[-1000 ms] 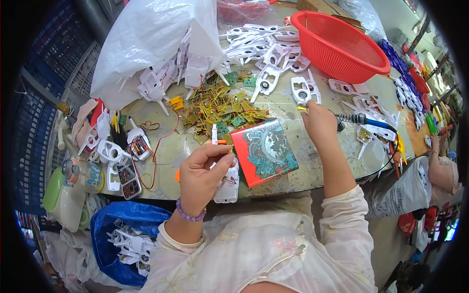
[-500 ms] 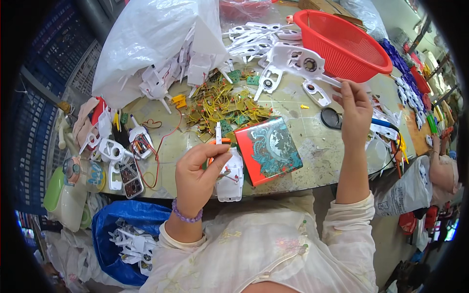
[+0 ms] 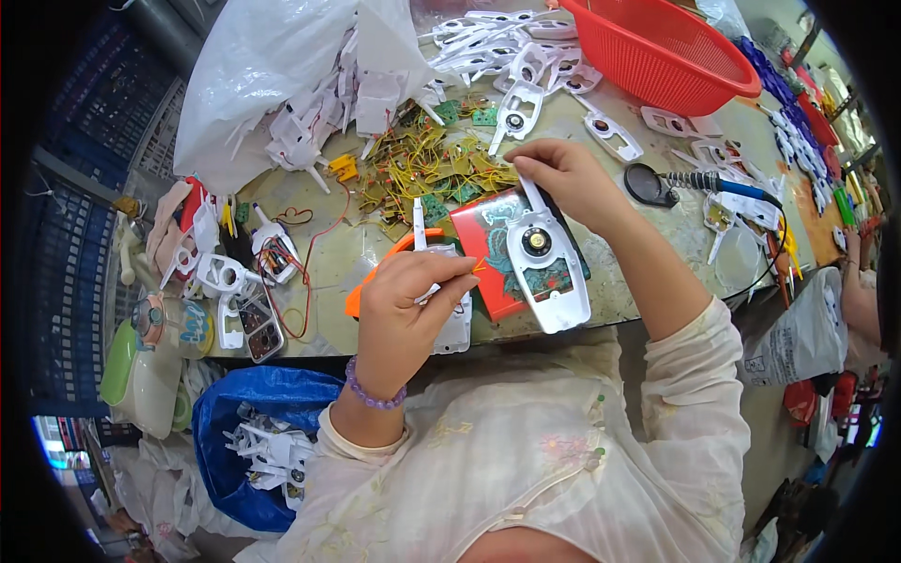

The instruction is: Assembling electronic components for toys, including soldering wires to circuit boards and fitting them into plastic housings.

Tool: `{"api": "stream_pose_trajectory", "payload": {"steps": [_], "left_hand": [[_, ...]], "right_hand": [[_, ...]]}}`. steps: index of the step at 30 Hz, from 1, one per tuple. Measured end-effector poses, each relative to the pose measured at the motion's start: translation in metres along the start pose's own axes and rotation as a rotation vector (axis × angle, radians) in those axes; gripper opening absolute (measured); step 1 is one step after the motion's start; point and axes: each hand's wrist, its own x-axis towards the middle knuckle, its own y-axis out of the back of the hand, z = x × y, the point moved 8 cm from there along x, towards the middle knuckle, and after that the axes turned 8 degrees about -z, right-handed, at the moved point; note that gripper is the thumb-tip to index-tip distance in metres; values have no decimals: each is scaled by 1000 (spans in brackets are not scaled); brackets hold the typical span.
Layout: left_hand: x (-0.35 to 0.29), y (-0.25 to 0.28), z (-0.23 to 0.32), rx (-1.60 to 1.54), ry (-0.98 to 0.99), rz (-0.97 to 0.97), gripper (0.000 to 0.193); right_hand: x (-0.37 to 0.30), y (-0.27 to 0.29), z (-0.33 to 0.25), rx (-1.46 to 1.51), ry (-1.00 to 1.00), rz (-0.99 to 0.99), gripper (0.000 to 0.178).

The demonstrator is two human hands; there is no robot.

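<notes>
My right hand (image 3: 568, 183) pinches the narrow end of a white plastic housing half (image 3: 554, 298). This half has a round black speaker-like disc in it and hangs over a red tin-like box (image 3: 479, 235) with a dark picture. My left hand (image 3: 408, 300) is closed, fingertips together, with a small thin yellow-orange piece (image 3: 480, 266) showing at the tips. Partly hidden beneath that hand lies another white housing (image 3: 457, 330), its narrow stem (image 3: 419, 225) pointing away from me. An orange curved object (image 3: 371, 277), mostly covered, sits beside it.
Behind the box lies a heap of green circuit boards with yellow wires (image 3: 422, 174). White housings spill from a plastic bag (image 3: 272, 75); more lie near a red basket (image 3: 657, 56). A blue-handled soldering iron (image 3: 741, 190) rests at right. A blue bag (image 3: 225, 460) of white parts stands lower left.
My right hand has brought the white housing half from the far right toward me, over the red box. My left hand has shifted slightly right, still pinched.
</notes>
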Motion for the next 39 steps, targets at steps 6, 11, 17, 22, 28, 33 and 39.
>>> {"api": "stream_pose_trajectory", "payload": {"steps": [6, 11, 17, 22, 28, 33, 39], "left_hand": [[-1, 3, -2, 45, 4, 4, 15], [-4, 18, -17, 26, 128, 86, 14], [-6, 29, -24, -10, 179, 139, 14], [-4, 24, -18, 14, 100, 117, 12], [-2, 14, -3, 54, 9, 56, 8], [2, 5, 6, 89, 12, -47, 11], [1, 3, 1, 64, 20, -23, 8]], "right_hand": [[-21, 3, -59, -498, 352, 210, 28], [-71, -50, -86, -845, 293, -210, 32], [-97, -36, -82, -1124, 330, -206, 10], [-77, -20, -66, -1029, 450, -93, 13], [-73, -30, -85, -846, 673, -64, 21], [-80, -43, -111, -460, 722, -1, 19], [-78, -53, -91, -328, 619, -84, 21]]}}
